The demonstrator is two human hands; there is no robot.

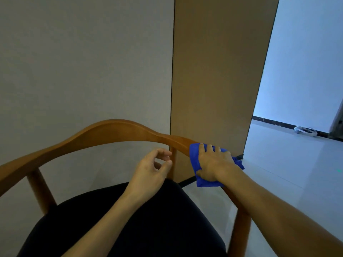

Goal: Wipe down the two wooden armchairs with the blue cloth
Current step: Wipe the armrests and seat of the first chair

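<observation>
1. one armchair (118, 131) in view, with one curved wooden rail.
2. one black seat (130, 225) on it.
3. three wooden uprights show under the rail: one on the left (39, 190), one at the back (173, 164), one on the right (240, 230).
4. one blue cloth (194, 154).
5. two hands: one left hand (152, 169), one right hand (213, 162).
6. one white ring-shaped thing (305, 131) on the floor far off; what it is cannot be told.

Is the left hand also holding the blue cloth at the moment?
No, the left hand hovers empty above the seat, while the right hand presses the blue cloth onto the armrest.
</observation>
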